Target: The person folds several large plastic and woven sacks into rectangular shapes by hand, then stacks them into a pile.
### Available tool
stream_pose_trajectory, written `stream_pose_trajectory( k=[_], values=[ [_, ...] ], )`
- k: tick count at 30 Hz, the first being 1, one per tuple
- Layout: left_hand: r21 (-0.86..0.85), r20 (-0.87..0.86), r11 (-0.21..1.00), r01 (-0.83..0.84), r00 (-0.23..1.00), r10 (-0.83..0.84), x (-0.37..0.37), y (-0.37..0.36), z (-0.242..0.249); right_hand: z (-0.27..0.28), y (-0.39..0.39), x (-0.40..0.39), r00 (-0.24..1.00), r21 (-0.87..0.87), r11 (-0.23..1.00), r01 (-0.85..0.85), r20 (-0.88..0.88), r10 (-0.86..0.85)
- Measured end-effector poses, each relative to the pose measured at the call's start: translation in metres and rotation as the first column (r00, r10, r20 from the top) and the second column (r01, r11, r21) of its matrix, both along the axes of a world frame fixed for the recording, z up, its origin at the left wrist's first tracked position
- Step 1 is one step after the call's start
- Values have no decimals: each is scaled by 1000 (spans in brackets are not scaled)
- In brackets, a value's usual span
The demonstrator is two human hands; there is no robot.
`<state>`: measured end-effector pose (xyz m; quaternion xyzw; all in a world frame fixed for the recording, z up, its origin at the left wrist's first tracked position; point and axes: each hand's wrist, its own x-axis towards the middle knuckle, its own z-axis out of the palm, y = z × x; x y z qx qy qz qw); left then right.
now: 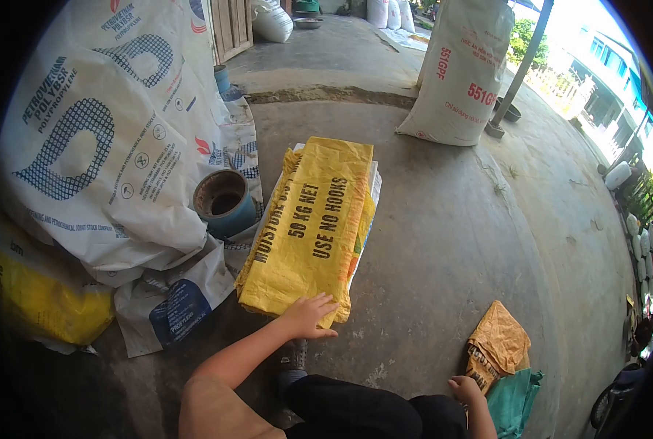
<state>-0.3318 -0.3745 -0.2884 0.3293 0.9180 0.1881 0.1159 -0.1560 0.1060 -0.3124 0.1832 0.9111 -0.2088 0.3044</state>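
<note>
My left hand (312,315) lies with its fingers spread on the near end of a folded yellow woven sack (308,219) printed "50 KG NET" and "USE NO HOOKS". This sack tops a flat pile, with pale sack edges (377,186) showing along its right side. My right hand (467,388) is low at the right with curled fingers, beside a folded orange-brown sack (503,336). Whether it grips that sack's edge is hidden. A green sack (515,402) lies partly under the orange-brown one on the floor.
Large white printed plastic sheeting (143,146) hangs at the left, beside a round blue pot (227,208). A yellow bag (55,293) sits below it. Ahead stands a full white sack (458,73) near a slanted pole (524,62). A rough step (326,94) crosses the concrete floor.
</note>
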Motion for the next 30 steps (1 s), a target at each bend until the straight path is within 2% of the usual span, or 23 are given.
stream_pose_trajectory(
  k=[1, 3, 4, 6, 7, 9, 12, 15, 19, 21, 22, 24, 25, 27, 30],
  values=[
    [1, 3, 1000, 2, 1000, -2, -6, 2, 0, 2, 0, 0, 1000, 1, 1000, 2, 3, -2],
    [-50, -187, 938, -343, 926, 329, -23, 7, -2, 11, -6, -4, 999, 39, 999, 31, 40, -32],
    [-51, -186, 936, -347, 925, 333, -30, 7, -2, 10, -5, -3, 999, 38, 999, 26, 41, -28],
    [-272, -113, 796, -541, 840, 531, -40, 8, -3, 11, -4, -3, 997, 47, 997, 54, 44, -56],
    [-271, -114, 794, -544, 838, 534, -43, 6, -15, 12, -4, -3, 998, 49, 998, 51, 43, -53],
    [-342, 54, 799, -494, 839, 542, -49, 3, -40, 23, -11, -4, 998, 52, 997, 50, 39, -52],
    [-398, 45, 770, -498, 828, 559, -51, 7, -50, 6, 3, 4, 999, 38, 999, 28, 33, -29],
    [-406, 25, 767, -497, 833, 553, -50, 7, -53, -4, 8, 10, 994, 19, 995, 94, 52, -94],
    [-378, 10, 783, -494, 843, 537, -48, 3, -52, 2, 5, 12, 995, 24, 997, 77, 54, -79],
    [-184, -266, 776, -604, 790, 552, -43, -5, -49, 0, 7, 16, 994, 1, 995, 99, 39, -99],
    [-188, -262, 778, -599, 794, 548, -41, -7, -47, -1, 9, 17, 994, 0, 995, 104, 44, -104],
    [-257, -131, 634, -729, 677, 725, -31, -13, -18, -4, 14, 20, 993, -5, 993, 116, 27, -115],
    [-264, -131, 632, -728, 677, 725, -30, -17, -24, -5, 16, 21, 993, -8, 993, 114, 32, -114],
    [-368, 5, 611, -701, 656, 755, -28, -23, -41, -4, 19, 20, 998, 52, 997, 65, 4, -66],
    [-366, 1, 584, -725, 627, 779, -31, -20, -61, -2, 18, 16, 991, 62, 991, 115, 63, -119]
  ],
)
